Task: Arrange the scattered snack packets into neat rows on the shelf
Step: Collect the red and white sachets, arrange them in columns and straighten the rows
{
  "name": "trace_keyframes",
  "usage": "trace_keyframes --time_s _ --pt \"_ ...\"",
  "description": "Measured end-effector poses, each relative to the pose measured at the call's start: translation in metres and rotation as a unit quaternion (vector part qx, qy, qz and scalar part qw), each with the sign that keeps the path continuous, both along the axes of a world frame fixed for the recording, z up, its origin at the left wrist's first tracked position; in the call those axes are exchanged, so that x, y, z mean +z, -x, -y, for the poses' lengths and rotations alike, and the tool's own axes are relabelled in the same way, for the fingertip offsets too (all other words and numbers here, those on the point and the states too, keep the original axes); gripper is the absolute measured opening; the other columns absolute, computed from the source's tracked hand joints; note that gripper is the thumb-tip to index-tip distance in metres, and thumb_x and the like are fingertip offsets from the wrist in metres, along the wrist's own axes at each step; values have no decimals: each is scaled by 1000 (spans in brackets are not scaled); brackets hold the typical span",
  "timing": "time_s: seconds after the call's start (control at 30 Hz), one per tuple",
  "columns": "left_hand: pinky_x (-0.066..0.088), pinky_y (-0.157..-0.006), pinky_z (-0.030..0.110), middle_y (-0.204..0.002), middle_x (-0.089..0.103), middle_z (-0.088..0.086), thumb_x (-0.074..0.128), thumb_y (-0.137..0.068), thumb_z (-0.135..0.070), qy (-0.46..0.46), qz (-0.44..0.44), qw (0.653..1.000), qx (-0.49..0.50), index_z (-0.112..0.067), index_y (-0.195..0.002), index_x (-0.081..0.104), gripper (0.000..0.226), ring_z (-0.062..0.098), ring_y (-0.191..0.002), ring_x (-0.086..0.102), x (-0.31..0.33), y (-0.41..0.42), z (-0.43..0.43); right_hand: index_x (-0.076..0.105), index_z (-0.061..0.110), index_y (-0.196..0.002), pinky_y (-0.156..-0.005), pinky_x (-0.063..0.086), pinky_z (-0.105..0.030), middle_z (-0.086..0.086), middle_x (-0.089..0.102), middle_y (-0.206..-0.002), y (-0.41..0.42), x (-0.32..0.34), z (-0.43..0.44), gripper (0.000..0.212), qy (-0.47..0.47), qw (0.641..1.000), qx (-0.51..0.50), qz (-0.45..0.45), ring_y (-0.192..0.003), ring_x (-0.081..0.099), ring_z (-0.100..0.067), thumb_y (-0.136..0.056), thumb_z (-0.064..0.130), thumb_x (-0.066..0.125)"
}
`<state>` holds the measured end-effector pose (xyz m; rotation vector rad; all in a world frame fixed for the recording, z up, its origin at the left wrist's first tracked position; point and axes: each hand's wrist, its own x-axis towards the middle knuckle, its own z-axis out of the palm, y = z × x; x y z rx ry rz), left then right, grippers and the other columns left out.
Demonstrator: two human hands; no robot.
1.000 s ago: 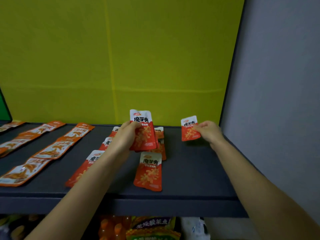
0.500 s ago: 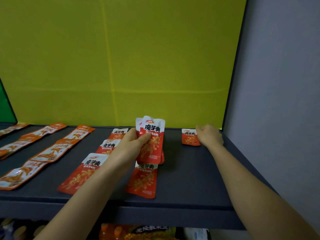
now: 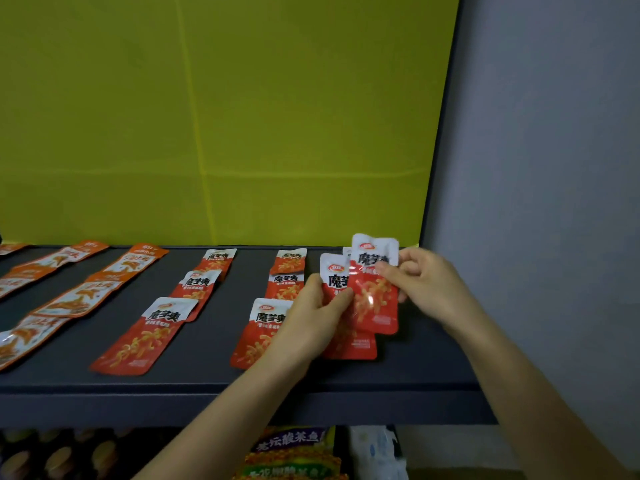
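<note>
Over the right end of the dark shelf (image 3: 214, 344), the left hand (image 3: 313, 315) is gripping a fan of red snack packets (image 3: 353, 344), thumb curled across them. The right hand (image 3: 424, 284) is pinching the front packet (image 3: 375, 296) near its top. More red packets (image 3: 138, 341) are lying in two rows to the left, with orange packets (image 3: 76, 299) beyond.

The red packets (image 3: 375, 299) at centre frame have white tops with black lettering and orange strips printed on the red; the orange packets (image 3: 79, 299) at left carry white panels. The shelf (image 3: 221, 341) is dark grey, the back panel (image 3: 277, 116) yellow-green, the wall (image 3: 554, 168) at right pale grey.
</note>
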<state>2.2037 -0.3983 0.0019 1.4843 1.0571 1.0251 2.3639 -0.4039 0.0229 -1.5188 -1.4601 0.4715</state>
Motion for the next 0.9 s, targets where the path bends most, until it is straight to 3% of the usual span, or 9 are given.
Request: trace_keyframes --time_s 0.1,0.2,0.27,0.33,0.47,0.57,0.67,0.77,0.9 --pt "50 -88 39 -109 64 13 48 -95 -24 -19 -20 1000 -6 -12 -105 50 16 24 -100 63 -8 0 8 60 11 -87 -45 39 -6 8 65 -57 -26 12 -6 11 -35 994 -23 -97 -37 49 5 -89 21 61" --pt "50 -76 32 -94 64 10 50 -94 -27 -119 -97 988 -1 -10 -96 49 17 15 -82 61 -14 -2 12 58 18 -77 -53 39 -12 10 61 -51 -38 22 -17 14 -38 991 -27 -129 -41 46 1 -90 23 59" --pt "47 -67 33 -79 61 1 51 -92 -35 -191 -183 964 20 -15 -82 45 23 15 -73 58 -17 -4 8 57 19 -74 -55 36 -16 5 60 -61 -36 24 -26 16 -35 990 -22 -133 -46 44 -2 -89 24 60" --pt "41 -62 32 -77 60 -1 49 -90 -46 -253 -292 922 39 -20 -73 40 32 19 -74 58 -19 -8 3 57 19 -72 -54 35 -15 4 58 -64 -31 23 -36 18 -24 991 -15 -129 -46 43 -1 -89 24 60" --pt "35 -61 29 -86 64 6 41 -87 -60 -287 -438 849 71 -17 -69 44 46 25 -84 61 -20 -14 -2 59 18 -70 -58 33 -21 -7 58 -73 -26 12 -56 20 28 993 -14 -110 -58 44 -10 -88 26 61" --pt "30 -57 28 -86 64 7 35 -87 -63 -311 -494 807 85 -15 -70 46 52 24 -85 62 -18 -17 1 63 14 -72 -65 39 -22 -10 62 -88 -25 -5 -66 18 69 992 -4 -104 -79 53 -17 -87 23 63" --pt "33 -63 29 -93 65 8 32 -88 -64 -330 -518 785 79 -17 -72 47 52 27 -88 62 -15 -21 1 70 1 -86 -71 40 -26 -10 64 -88 -25 -19 -73 23 96 991 0 -89 -84 54 -18 -86 23 65" --pt "34 -64 30 -93 65 8 32 -89 -63 -337 -541 767 72 -16 -74 47 52 26 -89 61 -10 -23 -1 70 8 -74 -78 45 -34 -11 72 -89 -24 -27 -80 24 100 994 -26 -33 -86 63 -24 -81 31 69" --pt "32 -61 30 -84 62 8 32 -89 -62 -330 -557 759 68 -16 -60 38 54 24 -86 61 -6 -26 0 74 9 -95 -88 47 -38 -11 73 -102 -23 -30 -80 33 106 989 -64 82 -102 64 -28 -83 38 66"
